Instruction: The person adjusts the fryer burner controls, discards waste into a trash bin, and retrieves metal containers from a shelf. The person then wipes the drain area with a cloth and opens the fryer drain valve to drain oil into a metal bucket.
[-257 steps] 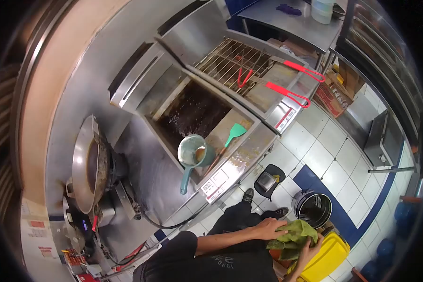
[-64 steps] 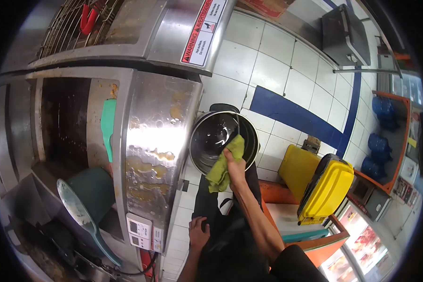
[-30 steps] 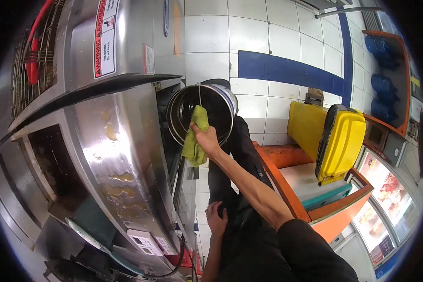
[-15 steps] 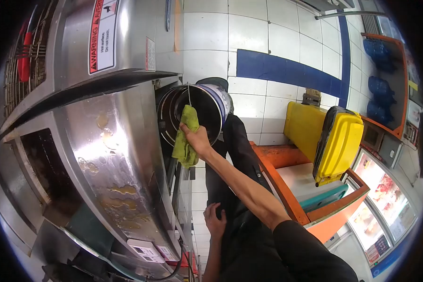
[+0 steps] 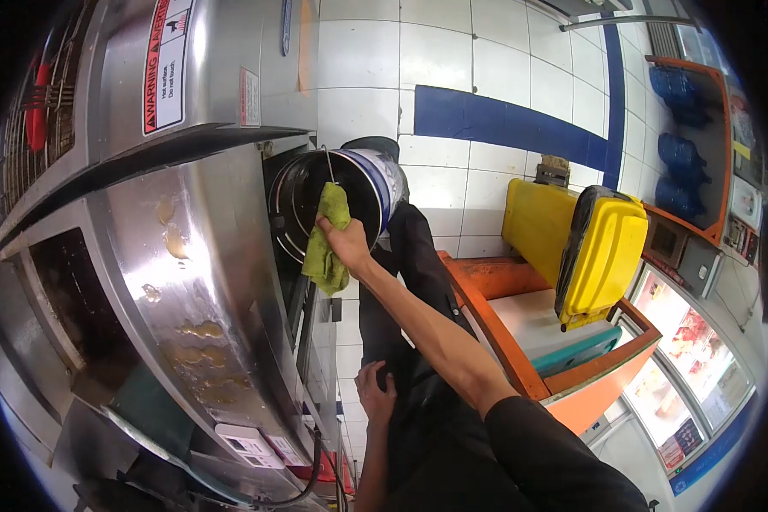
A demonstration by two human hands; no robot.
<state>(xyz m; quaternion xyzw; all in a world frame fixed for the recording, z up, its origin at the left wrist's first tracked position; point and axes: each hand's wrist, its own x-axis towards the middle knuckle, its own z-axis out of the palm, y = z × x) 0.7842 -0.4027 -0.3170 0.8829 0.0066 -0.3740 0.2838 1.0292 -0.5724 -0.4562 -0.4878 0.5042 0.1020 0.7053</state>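
Note:
My right hand [image 5: 348,244] is closed round a folded green cloth [image 5: 322,263], over the mouth of a bucket [image 5: 375,183] with a dark inside. The bucket's wire handle [image 5: 328,162] runs up to the top end of the cloth; whether my fingers also grip the wire is hidden. Lower down, my left hand [image 5: 375,391] rests by my dark trousers, fingers loosely bent and apart, holding nothing. Left of the bucket, yellowish liquid patches [image 5: 198,354] lie on a shiny steel panel [image 5: 230,256].
Steel equipment with a hot-surface warning label [image 5: 167,64] fills the left side. A yellow lidded bin [image 5: 538,226] and an orange-framed counter [image 5: 508,341] stand to the right. Blue bottles [image 5: 678,162] sit on a rack at the far right. The floor has white tiles [image 5: 435,55].
The whole view has shifted slightly, so the scene sits a little further left. My right hand stays closed on the cloth above the bucket, and my left hand remains low.

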